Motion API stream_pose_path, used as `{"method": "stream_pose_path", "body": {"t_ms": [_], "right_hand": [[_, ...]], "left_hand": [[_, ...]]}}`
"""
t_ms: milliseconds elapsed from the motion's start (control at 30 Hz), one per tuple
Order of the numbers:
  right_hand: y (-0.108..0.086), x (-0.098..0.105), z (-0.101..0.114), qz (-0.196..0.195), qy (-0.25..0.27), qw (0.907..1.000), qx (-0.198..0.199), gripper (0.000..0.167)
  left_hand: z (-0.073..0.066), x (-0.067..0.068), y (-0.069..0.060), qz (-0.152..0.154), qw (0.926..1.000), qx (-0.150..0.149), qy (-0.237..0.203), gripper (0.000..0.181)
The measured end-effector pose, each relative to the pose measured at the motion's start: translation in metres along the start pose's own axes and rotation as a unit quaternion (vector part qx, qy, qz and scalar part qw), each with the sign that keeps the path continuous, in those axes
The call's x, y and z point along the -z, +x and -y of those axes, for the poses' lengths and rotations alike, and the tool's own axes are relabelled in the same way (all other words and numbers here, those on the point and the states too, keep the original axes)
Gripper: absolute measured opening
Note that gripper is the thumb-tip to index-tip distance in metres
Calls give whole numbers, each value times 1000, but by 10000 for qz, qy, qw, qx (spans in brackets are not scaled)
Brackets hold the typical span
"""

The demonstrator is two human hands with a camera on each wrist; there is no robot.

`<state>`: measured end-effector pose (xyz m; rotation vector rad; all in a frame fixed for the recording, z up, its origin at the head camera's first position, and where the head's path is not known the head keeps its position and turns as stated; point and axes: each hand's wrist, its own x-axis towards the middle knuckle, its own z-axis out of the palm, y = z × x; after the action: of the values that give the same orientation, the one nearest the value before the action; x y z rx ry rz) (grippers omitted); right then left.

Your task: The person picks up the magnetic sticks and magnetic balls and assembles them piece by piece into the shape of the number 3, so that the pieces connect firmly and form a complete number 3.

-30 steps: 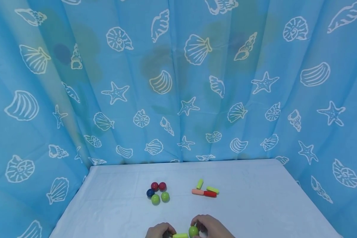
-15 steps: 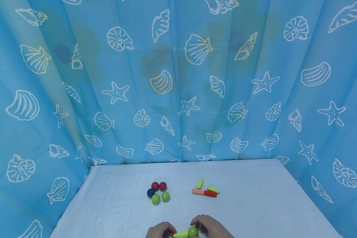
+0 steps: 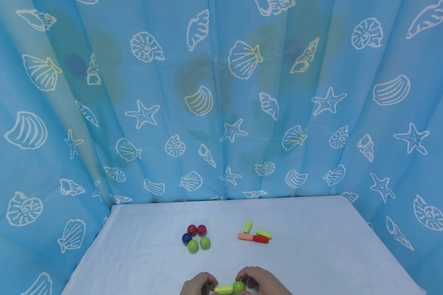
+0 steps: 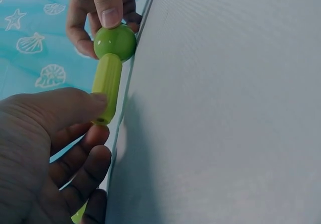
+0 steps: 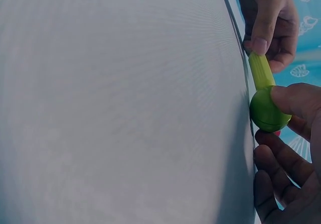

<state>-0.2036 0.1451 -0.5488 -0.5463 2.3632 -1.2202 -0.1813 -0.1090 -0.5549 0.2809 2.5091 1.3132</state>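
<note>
In the head view, my left hand [image 3: 198, 283] and right hand [image 3: 263, 282] face each other at the bottom edge. The left thumb and fingers pinch a ridged yellow-green stick [image 4: 108, 81] near one end, which has a small hole. A shiny green ball [image 5: 267, 111] is pinched between the right thumb and fingers. Ball and stick touch end to end in both wrist views; whether they are joined I cannot tell. The remaining fingers of each hand are loosely bent.
On the white-covered table [image 3: 310, 246], two red balls [image 3: 197, 230], a dark blue ball [image 3: 186, 238] and two green balls [image 3: 199, 244] cluster at left. Right of them lie a salmon stick [image 3: 245, 237], a red stick [image 3: 260, 239] and two yellow-green sticks [image 3: 248, 226]. A shell-patterned blue curtain [image 3: 221, 102] surrounds the table.
The right hand's green ball has shifted slightly left and closed the small gap to the stick's end. Both hands otherwise stay nearly in place. The loose balls and sticks have not moved.
</note>
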Motion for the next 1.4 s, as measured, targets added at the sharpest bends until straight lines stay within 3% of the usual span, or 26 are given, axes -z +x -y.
{"method": "stream_pose_path", "body": {"t_ms": [167,300,500,700,867,1100,1400], "right_hand": [[0,0,-2,-20,79,9999,73,24],[-1,0,-3,-42,72,9999,97,24],[-1,1,-1,-67,34,9999,68,23],[-2,2,-1,-56,31,10000,62,23],[-1,2,-3,-13,75,9999,109,23],[0,1,-5,-13,193,9998,84,23],[0,0,-2,15,193,9998,64,21]], "left_hand": [[2,2,2,-174,9998,51,-98,23],[4,7,6,-727,9961,383,316,22],[4,18,15,-1838,9706,1270,899,22],[7,29,34,-2426,9491,1406,1438,41],[10,36,46,-2587,9426,1349,1623,57],[8,42,56,-2638,9369,1129,1998,57],[8,48,59,-2376,9419,1147,2077,43]]}}
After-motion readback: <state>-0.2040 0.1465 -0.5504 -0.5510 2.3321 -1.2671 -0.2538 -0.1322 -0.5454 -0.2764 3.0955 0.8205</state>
